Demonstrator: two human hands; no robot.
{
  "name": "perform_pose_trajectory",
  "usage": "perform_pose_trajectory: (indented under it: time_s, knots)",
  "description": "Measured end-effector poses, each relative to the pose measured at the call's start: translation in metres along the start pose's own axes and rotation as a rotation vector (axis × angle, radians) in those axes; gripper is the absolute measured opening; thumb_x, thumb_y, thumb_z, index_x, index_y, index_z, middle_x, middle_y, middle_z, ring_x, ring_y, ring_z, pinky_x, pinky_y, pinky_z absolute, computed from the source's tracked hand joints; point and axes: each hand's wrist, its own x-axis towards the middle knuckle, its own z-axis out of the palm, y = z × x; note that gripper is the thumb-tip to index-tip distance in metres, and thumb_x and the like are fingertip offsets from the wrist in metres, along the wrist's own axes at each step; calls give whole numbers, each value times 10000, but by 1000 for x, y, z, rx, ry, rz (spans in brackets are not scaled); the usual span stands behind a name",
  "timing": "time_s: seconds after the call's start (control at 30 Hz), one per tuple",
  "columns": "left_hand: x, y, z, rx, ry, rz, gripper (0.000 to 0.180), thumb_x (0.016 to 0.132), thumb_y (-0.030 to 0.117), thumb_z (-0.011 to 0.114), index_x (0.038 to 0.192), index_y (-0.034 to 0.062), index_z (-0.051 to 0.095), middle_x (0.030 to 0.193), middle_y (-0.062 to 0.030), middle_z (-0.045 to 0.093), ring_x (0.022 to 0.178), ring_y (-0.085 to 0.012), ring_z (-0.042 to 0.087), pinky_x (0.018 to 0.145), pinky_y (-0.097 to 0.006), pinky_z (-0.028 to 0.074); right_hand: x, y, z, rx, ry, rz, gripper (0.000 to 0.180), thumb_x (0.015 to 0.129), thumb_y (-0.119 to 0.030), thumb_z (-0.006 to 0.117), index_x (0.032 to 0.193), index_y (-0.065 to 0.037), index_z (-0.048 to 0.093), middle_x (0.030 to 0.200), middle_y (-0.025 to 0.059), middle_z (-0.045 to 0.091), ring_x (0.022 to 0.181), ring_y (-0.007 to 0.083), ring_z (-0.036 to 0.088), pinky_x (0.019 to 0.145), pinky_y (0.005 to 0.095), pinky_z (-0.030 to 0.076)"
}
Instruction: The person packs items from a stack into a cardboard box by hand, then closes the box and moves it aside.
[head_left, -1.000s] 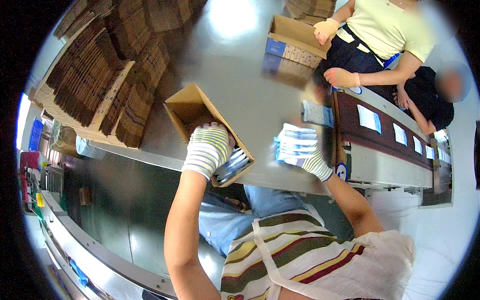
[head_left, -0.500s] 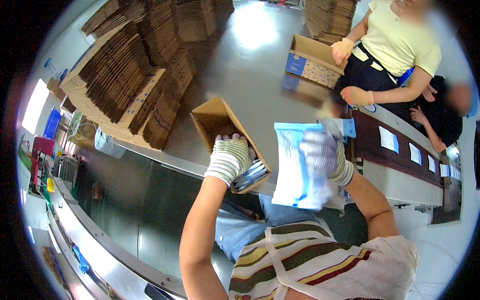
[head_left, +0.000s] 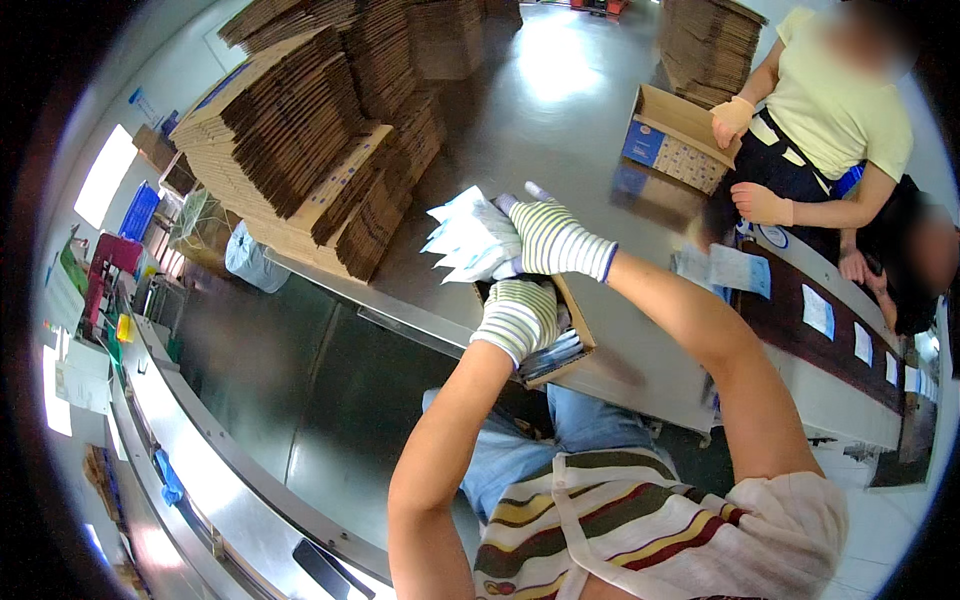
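Note:
My right hand point(head_left: 562, 238), in a striped knit glove, grips a fanned bunch of white and light-blue flat packets point(head_left: 475, 235). It holds them over the far end of an open cardboard box point(head_left: 582, 318). My left hand point(head_left: 518, 322), gloved alike, reaches into that box, its fingers mostly hidden. More flat packets point(head_left: 552, 356) stand on edge in the near end of the box, beside my left wrist. The box rests at the near edge of a metal table point(head_left: 500, 130).
Tall stacks of folded cardboard boxes point(head_left: 290, 130) line the table's left. To the right, a dark conveyor belt point(head_left: 780, 310) carries single packets point(head_left: 818, 312), with several bunched at its end point(head_left: 722, 268). A co-worker point(head_left: 840, 110) stands beyond, hands at another open box point(head_left: 680, 140).
My right hand has swung left with the packets, from right of the box to above its far end. My left hand stays in the box. The whole view has shifted somewhat.

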Motion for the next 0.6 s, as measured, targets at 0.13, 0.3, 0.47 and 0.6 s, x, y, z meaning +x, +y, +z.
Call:
perform_pose_trajectory:
  time_s: [0.13,0.3,0.47,0.6]
  knots:
    - [0,2,-8,-15,-1,4,452,831,377,508,1011,-21,623,873,-200,669,790,-329,654,730,-431,519,7,0,-5,-113,-244,8,966,630,-530,728,1339,33,388,1256,259,509,1216,326,469,1122,463,187]
    - [-1,-1,4,5,-4,-18,462,844,395,481,1001,-22,602,826,-208,666,770,-334,656,714,-446,519,-21,11,-38,504,150,-186,993,613,-253,841,1379,13,269,1269,210,493,1233,298,442,1052,390,340]
    - [-4,-1,-2,49,-42,15,460,839,412,473,972,6,640,876,-188,672,833,-324,658,741,-456,508,-97,-18,-62,546,521,-179,640,720,-219,778,1235,-22,453,1120,117,560,1078,232,541,942,382,423]
    - [19,-1,9,60,-226,6,341,897,300,432,1061,61,612,1061,-158,649,924,-317,648,750,-444,522,-134,-41,-32,177,266,-581,359,758,-324,678,1013,-84,600,830,102,618,733,285,605,677,409,489]
